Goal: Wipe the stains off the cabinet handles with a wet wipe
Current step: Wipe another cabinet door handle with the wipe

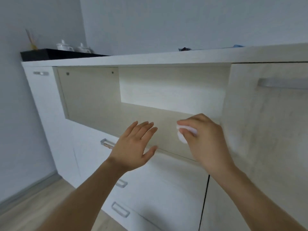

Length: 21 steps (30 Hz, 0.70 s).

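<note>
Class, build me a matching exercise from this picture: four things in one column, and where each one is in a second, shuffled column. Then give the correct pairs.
Things
1. crumpled white wet wipe
2. long brushed-metal bar handle
3. two white lidded ceramic pots
4. open left hand

Places
A. on the black slab at the far left of the cabinet top
B. on the grey cabinet door at the right
C. pinched in the fingers of the right hand
D. spread flat in front of the top drawer's metal handle

Pairs: 1-C, 2-B, 3-A, 4-D
</note>
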Each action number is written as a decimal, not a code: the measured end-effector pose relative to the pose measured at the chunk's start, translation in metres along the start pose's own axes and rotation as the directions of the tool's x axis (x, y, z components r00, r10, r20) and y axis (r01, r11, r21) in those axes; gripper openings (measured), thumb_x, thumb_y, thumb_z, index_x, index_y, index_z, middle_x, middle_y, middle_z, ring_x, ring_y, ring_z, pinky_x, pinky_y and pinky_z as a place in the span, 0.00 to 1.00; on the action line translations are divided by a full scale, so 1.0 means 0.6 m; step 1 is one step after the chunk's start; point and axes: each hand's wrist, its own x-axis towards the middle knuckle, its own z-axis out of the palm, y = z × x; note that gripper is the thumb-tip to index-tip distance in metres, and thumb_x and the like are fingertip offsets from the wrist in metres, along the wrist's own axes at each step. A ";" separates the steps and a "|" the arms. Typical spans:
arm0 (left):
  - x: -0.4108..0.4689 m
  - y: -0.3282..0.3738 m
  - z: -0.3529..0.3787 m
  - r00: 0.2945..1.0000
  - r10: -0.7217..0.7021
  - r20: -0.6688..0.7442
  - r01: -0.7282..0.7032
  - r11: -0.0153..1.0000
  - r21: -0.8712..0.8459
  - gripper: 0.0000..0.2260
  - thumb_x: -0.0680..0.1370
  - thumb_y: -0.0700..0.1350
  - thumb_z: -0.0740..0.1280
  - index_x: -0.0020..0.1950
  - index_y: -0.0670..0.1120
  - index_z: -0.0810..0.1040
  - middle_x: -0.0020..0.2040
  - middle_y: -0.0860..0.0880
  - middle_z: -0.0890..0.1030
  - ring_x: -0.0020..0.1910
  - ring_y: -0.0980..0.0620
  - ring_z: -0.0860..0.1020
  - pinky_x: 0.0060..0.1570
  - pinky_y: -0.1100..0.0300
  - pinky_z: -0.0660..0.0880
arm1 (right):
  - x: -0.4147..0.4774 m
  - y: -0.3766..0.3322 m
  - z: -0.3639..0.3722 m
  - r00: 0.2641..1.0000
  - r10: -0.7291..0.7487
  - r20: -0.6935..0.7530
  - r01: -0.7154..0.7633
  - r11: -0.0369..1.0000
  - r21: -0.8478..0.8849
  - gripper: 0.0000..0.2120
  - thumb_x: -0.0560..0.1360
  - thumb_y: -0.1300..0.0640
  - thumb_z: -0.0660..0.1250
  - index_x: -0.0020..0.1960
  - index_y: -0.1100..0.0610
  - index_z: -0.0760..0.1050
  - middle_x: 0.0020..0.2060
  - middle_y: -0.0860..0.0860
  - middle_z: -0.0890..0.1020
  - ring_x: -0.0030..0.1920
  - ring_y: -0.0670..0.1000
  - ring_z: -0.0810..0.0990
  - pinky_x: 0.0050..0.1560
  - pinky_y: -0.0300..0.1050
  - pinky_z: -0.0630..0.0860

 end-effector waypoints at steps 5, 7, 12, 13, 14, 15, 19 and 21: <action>-0.054 -0.050 0.029 0.995 -0.062 0.073 0.062 0.998 0.003 0.27 0.78 0.57 0.53 0.70 0.42 0.71 0.69 0.45 0.73 0.69 0.47 0.69 0.72 0.52 0.54 | -0.003 0.015 0.073 0.985 0.111 0.129 -0.121 0.990 0.073 0.10 0.73 0.66 0.67 0.47 0.54 0.83 0.43 0.48 0.79 0.40 0.39 0.75 0.44 0.19 0.65; -0.075 -0.074 0.048 0.993 -0.082 0.084 0.083 0.997 -0.005 0.27 0.78 0.58 0.53 0.72 0.43 0.69 0.72 0.46 0.69 0.72 0.48 0.66 0.73 0.54 0.51 | -0.008 0.016 0.111 0.981 0.145 0.126 -0.157 0.984 0.090 0.10 0.72 0.66 0.67 0.45 0.54 0.83 0.41 0.47 0.79 0.39 0.37 0.75 0.42 0.19 0.65; -0.110 -0.156 0.108 0.993 -0.106 0.045 0.108 0.994 -0.024 0.28 0.79 0.58 0.57 0.75 0.44 0.62 0.76 0.47 0.62 0.75 0.49 0.59 0.74 0.57 0.44 | -0.023 0.004 0.221 0.981 0.177 0.074 -0.186 0.975 0.125 0.07 0.71 0.65 0.69 0.45 0.56 0.83 0.40 0.48 0.80 0.39 0.42 0.77 0.41 0.20 0.67; -0.116 -0.174 0.119 0.993 -0.108 0.040 0.110 0.994 -0.029 0.29 0.79 0.58 0.57 0.75 0.44 0.61 0.76 0.47 0.61 0.75 0.49 0.58 0.74 0.58 0.43 | -0.026 0.000 0.244 0.981 0.185 0.057 -0.191 0.973 0.132 0.07 0.71 0.65 0.70 0.46 0.56 0.83 0.42 0.48 0.80 0.39 0.40 0.76 0.41 0.19 0.66; -0.122 -0.192 0.133 0.994 -0.102 0.034 0.103 0.994 -0.026 0.29 0.79 0.59 0.57 0.76 0.44 0.60 0.76 0.47 0.60 0.75 0.49 0.57 0.74 0.57 0.43 | -0.030 -0.004 0.268 0.981 0.188 0.040 -0.192 0.972 0.134 0.08 0.72 0.65 0.70 0.48 0.56 0.83 0.43 0.48 0.80 0.39 0.39 0.76 0.42 0.18 0.66; -0.128 -0.212 0.149 0.996 -0.090 0.023 0.091 0.996 -0.019 0.30 0.79 0.59 0.58 0.77 0.44 0.58 0.77 0.47 0.59 0.76 0.49 0.56 0.75 0.56 0.42 | -0.035 -0.007 0.292 0.982 0.187 0.022 -0.189 0.973 0.135 0.08 0.72 0.65 0.70 0.49 0.57 0.82 0.45 0.49 0.80 0.40 0.40 0.76 0.43 0.18 0.66; -0.142 -0.294 0.211 0.997 -0.077 -0.023 0.077 0.997 -0.028 0.34 0.78 0.63 0.52 0.78 0.44 0.53 0.78 0.48 0.54 0.77 0.50 0.51 0.75 0.52 0.41 | -0.062 -0.017 0.380 0.978 0.180 -0.104 -0.168 0.979 0.115 0.09 0.71 0.66 0.70 0.49 0.57 0.82 0.46 0.51 0.81 0.44 0.40 0.76 0.46 0.19 0.66; -0.138 -0.328 0.236 0.998 -0.011 -0.058 0.008 0.998 -0.062 0.35 0.77 0.63 0.50 0.78 0.44 0.54 0.78 0.49 0.54 0.77 0.49 0.52 0.75 0.50 0.44 | -0.074 -0.024 0.419 0.960 0.205 -0.190 -0.194 0.978 0.076 0.09 0.71 0.65 0.70 0.50 0.56 0.82 0.45 0.50 0.80 0.43 0.35 0.74 0.47 0.17 0.64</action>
